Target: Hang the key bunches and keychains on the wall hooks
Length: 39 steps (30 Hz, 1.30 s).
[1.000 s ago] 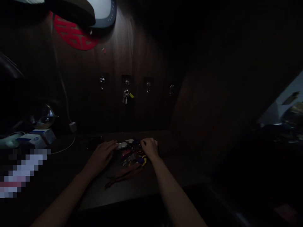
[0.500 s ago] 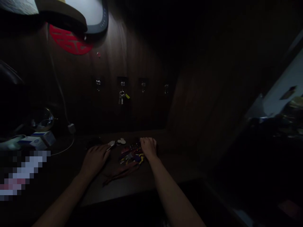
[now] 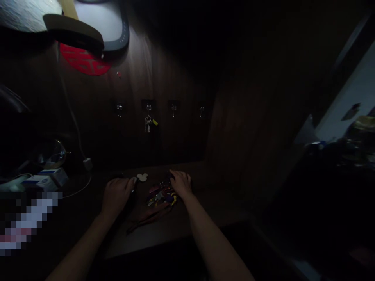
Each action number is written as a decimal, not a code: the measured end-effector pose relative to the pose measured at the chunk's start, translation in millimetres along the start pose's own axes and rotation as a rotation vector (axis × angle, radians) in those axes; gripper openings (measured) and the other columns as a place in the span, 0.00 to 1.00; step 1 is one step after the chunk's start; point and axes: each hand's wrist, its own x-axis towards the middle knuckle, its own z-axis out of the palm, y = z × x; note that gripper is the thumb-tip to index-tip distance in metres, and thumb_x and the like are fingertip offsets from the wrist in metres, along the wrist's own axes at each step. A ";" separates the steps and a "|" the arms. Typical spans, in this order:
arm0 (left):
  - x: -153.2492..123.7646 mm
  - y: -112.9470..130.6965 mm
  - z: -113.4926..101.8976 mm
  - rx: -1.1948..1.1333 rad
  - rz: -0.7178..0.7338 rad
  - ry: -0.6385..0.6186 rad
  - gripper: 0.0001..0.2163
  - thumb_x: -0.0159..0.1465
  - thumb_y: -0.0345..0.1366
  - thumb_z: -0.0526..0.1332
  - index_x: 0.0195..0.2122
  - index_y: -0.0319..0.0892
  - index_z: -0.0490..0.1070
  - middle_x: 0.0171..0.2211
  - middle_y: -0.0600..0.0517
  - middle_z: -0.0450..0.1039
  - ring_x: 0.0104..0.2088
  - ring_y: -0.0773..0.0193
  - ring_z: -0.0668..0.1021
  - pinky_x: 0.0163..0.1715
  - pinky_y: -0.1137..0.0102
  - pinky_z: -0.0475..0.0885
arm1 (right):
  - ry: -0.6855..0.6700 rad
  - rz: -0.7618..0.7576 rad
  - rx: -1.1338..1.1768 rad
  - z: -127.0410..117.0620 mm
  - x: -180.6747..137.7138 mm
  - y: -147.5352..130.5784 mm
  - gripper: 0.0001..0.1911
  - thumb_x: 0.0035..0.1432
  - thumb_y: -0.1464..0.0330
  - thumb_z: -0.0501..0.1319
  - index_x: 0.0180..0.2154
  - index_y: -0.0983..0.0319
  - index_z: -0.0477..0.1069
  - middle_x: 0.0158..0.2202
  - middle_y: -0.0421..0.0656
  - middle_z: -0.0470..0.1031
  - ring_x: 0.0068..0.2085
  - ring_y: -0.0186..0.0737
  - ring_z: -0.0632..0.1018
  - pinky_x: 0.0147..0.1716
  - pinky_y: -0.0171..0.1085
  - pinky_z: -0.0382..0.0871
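Observation:
The scene is dim. My left hand (image 3: 116, 194) is closed, its thumb and fingers pressed round a small object whose pale, shiny bits show at the fingertips; its kind cannot be made out. Just beyond them a white tag shaped like a mouse head (image 3: 142, 178) lies on the wooden shelf (image 3: 140, 244). A jumbled pile of keys and coloured straps (image 3: 162, 197) sits between my hands. At its right end rests my right hand (image 3: 181, 183), fingers curled down over something dark that they hide. A brown strap (image 3: 149, 217) trails from the pile toward the front left.
On the back panel are several metal hooks (image 3: 174, 110); one carries a key ring (image 3: 148, 124) with a yellow tag. At left stand small white-and-blue boxes (image 3: 43, 182), a glass bowl (image 3: 52, 154) and a white cable (image 3: 72, 109). A lamp (image 3: 74, 31) hangs upper left.
My left fingers have closed further round the small object, and its pale piece has turned and drawn in. The mouse-head tag shows more fully. My right hand has barely moved; the view shifted slightly.

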 end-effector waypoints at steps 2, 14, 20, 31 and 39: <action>9.5 13.4 6.7 -0.069 0.015 -0.017 0.18 0.65 0.37 0.44 0.30 0.42 0.74 0.27 0.47 0.77 0.31 0.58 0.77 0.34 0.66 0.66 | -0.018 0.014 0.000 0.9 1.1 0.0 0.17 0.56 0.68 0.54 0.48 0.51 0.69 0.51 0.39 0.72 0.54 0.44 0.64 0.55 0.50 0.43; 9.5 34.8 44.4 -0.553 -0.095 -0.019 0.15 0.63 0.42 0.48 0.33 0.44 0.73 0.31 0.50 0.78 0.34 0.60 0.77 0.35 0.67 0.69 | 0.155 0.162 0.592 0.5 15.9 0.0 0.08 0.53 0.63 0.57 0.30 0.59 0.71 0.28 0.40 0.75 0.37 0.41 0.74 0.42 0.40 0.63; 4.0 34.2 38.1 -0.718 -0.147 -0.012 0.13 0.62 0.42 0.50 0.40 0.48 0.71 0.39 0.53 0.77 0.40 0.60 0.77 0.41 0.67 0.70 | 0.058 0.175 1.104 1.6 16.3 -14.3 0.14 0.45 0.56 0.62 0.27 0.60 0.67 0.23 0.39 0.74 0.28 0.41 0.76 0.31 0.37 0.67; 5.7 44.6 34.8 -0.937 -0.192 -0.091 0.13 0.59 0.41 0.54 0.44 0.45 0.69 0.43 0.51 0.76 0.44 0.60 0.76 0.45 0.66 0.70 | -0.254 0.141 1.510 -9.0 -4.4 -40.2 0.17 0.43 0.57 0.66 0.31 0.59 0.64 0.24 0.38 0.75 0.32 0.42 0.79 0.33 0.37 0.68; 6.5 42.4 31.9 -0.933 -0.299 -0.017 0.07 0.58 0.41 0.55 0.33 0.46 0.69 0.34 0.53 0.75 0.37 0.61 0.77 0.40 0.65 0.71 | -0.270 0.143 1.471 -6.0 -5.7 -42.3 0.17 0.42 0.57 0.66 0.29 0.59 0.64 0.24 0.38 0.74 0.28 0.39 0.77 0.29 0.35 0.66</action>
